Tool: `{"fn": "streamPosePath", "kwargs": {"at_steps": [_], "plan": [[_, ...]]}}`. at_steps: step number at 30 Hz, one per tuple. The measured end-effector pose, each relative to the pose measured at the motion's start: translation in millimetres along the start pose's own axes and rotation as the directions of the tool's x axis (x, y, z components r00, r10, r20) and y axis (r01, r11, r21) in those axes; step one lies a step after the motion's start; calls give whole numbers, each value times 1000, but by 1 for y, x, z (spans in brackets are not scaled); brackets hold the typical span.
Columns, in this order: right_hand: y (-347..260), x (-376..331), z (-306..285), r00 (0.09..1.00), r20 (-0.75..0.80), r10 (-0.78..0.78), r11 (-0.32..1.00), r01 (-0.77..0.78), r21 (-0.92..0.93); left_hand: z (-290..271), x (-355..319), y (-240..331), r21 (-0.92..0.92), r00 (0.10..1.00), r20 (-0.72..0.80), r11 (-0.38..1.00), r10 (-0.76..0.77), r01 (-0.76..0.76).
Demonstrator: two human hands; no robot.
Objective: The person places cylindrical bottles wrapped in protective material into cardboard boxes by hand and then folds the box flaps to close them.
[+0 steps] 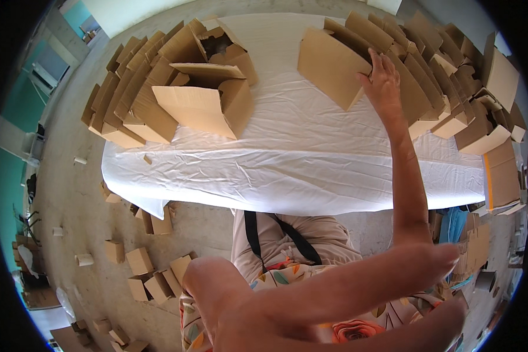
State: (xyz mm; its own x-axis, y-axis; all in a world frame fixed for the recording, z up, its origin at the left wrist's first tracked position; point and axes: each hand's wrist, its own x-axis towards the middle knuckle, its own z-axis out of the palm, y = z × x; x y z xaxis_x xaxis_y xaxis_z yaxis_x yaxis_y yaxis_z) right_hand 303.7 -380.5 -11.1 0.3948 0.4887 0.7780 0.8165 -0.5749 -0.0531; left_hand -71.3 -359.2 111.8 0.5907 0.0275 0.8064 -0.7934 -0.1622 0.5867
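Note:
My right hand (381,82) reaches over the white-covered table to a brown cardboard box (332,67) at the back right. Its thumb lies on the box's front face and its fingers are at the upper right edge, gripping that side. My left hand (334,293) is large and close in the foreground, slightly blurred, fingers stretched out to the right and apart, holding nothing I can see. On the table's left part an open cardboard box (193,108) stands with its flaps up, beside a row of flatter boxes (126,100).
The table's white cloth (258,170) is wrinkled and hangs over the near edge. More open boxes (446,76) stand packed along the right side. Small boxes (158,284) lie on the concrete floor at the left. A blue plastic sheet (452,226) is below the table's right end.

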Motion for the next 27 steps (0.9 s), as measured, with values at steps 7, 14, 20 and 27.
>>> {"fn": "streamPosePath", "kwargs": {"at_steps": [7,14,20,27], "plan": [[-25,-3,-39,983,170,67,934,-122,336,17,-11,-1,-38,1000,-8,999,-11,11],[-29,-26,-82,950,301,-78,919,-48,391,14,-23,-14,167,987,-162,985,-12,39],[-4,-55,-100,954,192,-231,848,100,520,-20,7,-126,754,992,-106,656,62,40],[2,-90,-77,984,-84,-158,870,179,459,-50,18,-216,980,924,7,188,-383,70]]}}
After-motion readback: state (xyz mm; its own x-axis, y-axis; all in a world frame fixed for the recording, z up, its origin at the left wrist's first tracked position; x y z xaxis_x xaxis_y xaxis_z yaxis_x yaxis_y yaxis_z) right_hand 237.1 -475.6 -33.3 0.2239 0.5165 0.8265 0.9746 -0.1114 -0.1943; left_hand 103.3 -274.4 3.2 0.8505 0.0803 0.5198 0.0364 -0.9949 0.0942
